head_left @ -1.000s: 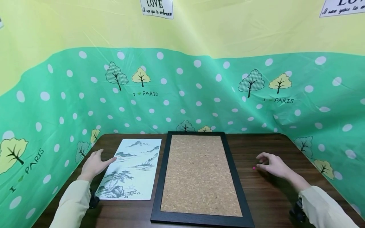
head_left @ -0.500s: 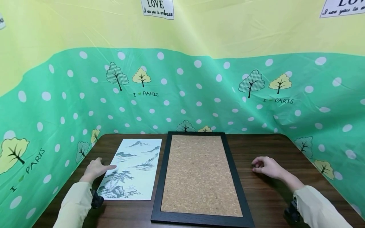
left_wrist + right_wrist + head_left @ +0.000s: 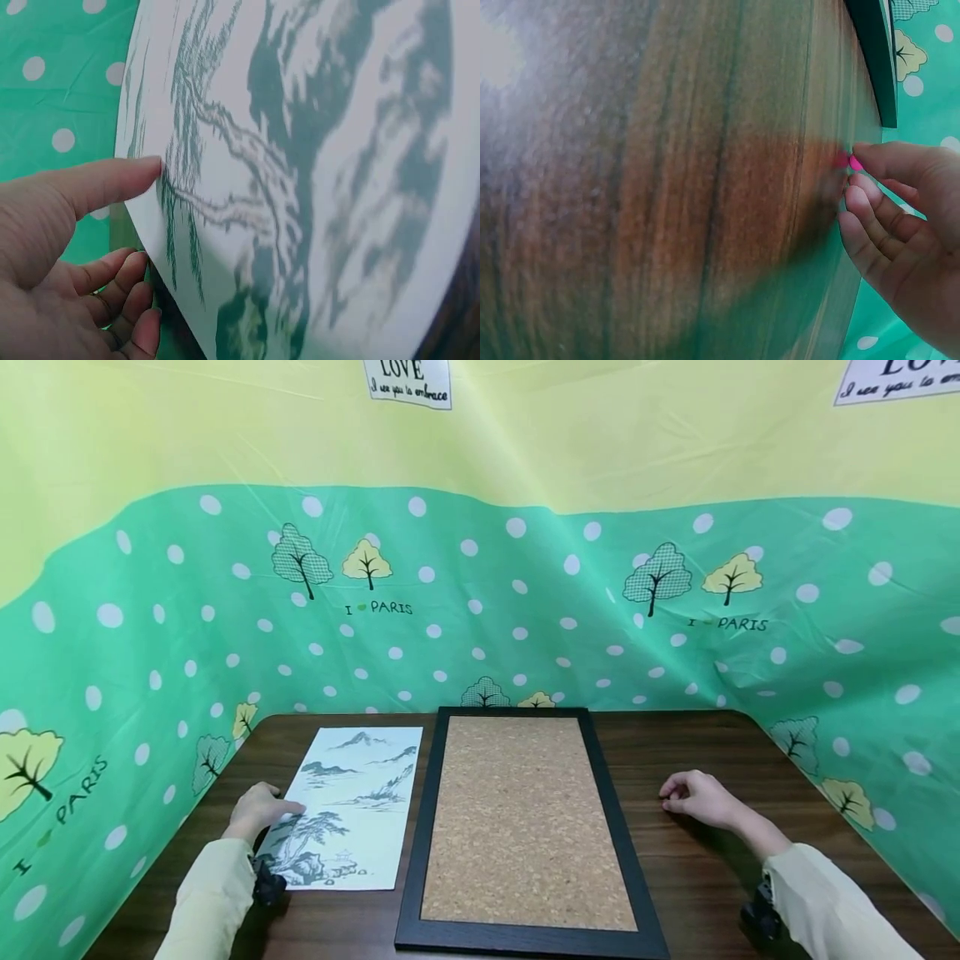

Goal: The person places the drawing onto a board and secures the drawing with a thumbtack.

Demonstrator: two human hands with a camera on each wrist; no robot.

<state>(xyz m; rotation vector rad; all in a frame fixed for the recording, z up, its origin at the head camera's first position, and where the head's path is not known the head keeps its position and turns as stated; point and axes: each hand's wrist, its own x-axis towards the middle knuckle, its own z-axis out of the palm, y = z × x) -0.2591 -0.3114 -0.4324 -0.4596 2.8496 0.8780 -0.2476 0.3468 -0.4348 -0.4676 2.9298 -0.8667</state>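
Observation:
A sheet of paper (image 3: 360, 802) printed with a grey mountain-and-tree landscape lies flat on the left of the table. My left hand (image 3: 258, 811) is at its left edge. In the left wrist view the straight thumb (image 3: 112, 182) touches the printed face, while the other fingers (image 3: 133, 289) bend in beside the edge, a gap away from the thumb. Over on the right, the fingertips of my right hand (image 3: 701, 797) are close on the tabletop. The right wrist view shows a small pink pushpin (image 3: 856, 163) pinched between them, mostly covered by the thumb.
A cork board (image 3: 525, 818) in a black frame (image 3: 525, 937) lies between the hands, right of the sheet. The dark wooden table (image 3: 637, 747) ends at a green and yellow printed cloth (image 3: 525, 560) at the back and both sides.
My left hand has come down toward the near part of the sheet and its fingers have drawn in. My right hand has moved slightly left and closed its fingers over the pink pushpin.

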